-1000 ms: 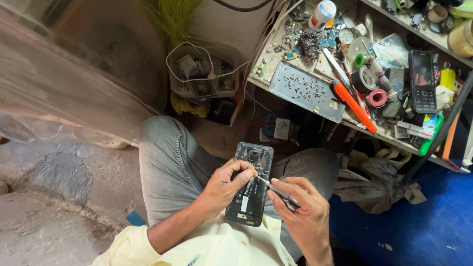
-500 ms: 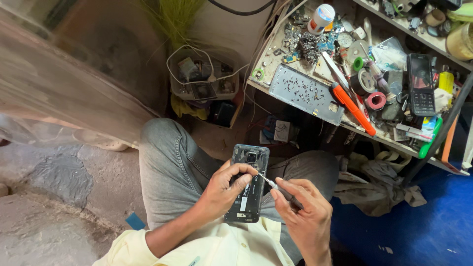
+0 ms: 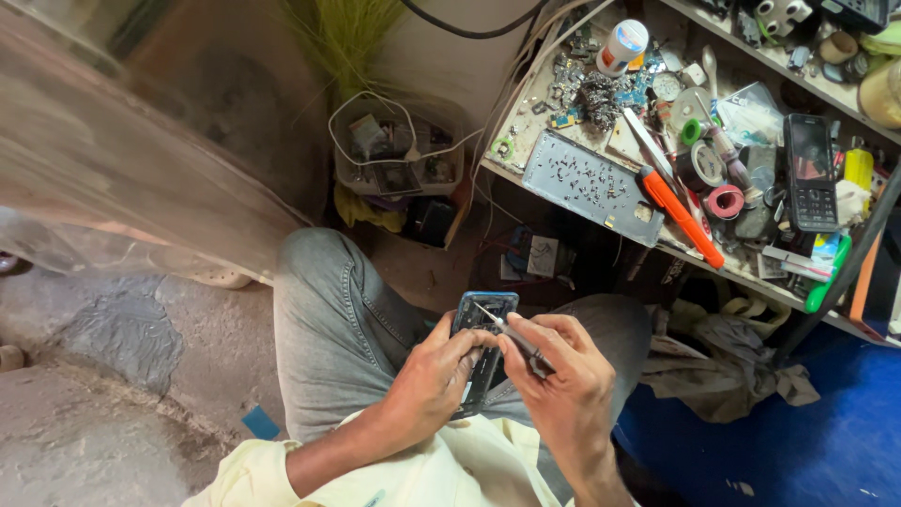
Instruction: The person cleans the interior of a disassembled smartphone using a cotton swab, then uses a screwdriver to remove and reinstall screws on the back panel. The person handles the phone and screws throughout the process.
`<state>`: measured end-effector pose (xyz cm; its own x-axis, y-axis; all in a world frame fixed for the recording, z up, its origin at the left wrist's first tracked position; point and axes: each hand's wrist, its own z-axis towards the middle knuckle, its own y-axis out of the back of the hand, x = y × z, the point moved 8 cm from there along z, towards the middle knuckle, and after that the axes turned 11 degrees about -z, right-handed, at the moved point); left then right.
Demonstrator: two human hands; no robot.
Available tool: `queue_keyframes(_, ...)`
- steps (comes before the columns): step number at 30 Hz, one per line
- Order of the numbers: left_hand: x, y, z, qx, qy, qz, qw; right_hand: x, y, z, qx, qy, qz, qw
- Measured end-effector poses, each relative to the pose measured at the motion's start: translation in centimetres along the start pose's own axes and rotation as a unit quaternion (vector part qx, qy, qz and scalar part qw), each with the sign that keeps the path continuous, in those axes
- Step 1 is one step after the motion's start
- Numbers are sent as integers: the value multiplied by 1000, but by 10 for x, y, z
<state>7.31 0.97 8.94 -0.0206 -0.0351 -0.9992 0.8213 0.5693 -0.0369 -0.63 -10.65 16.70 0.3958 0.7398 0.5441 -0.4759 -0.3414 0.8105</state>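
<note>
Over the lap, in the head view, the left hand [image 3: 434, 376] wraps an opened phone [image 3: 481, 352] from its left side, thumb laid across the bare frame, back cover off. The phone sits upright above the grey jeans [image 3: 328, 329], near the middle of the scene, its top end pointing far. Right hand [image 3: 563, 390] pinches a thin screwdriver [image 3: 507, 333] in a closed grip; the tip rests on the upper part of the phone, close to the camera cut-out. Whether the tip is seated in a screw head cannot be confirmed at this sharpness.

Judgement: the step in hand is work on the upper screws of the frame. A further move would call for steady downward pressure, the phone held rigid, and care that a loosened screw is not dropped.

Far right, a cluttered workbench [image 3: 601, 202] carries a grey tray of screws [image 3: 587, 183], an orange-handled tool [image 3: 680, 211] and a black keypad phone [image 3: 810, 169].
</note>
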Motion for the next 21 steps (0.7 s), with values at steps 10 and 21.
queue_keyframes(10,-8,0,2,13,-2,26,1000,7,1,7,5,12,4,1000)
queue_keyframes(21,-2,4,8,4,6,55,998,7,-3,17,15,36,12,999)
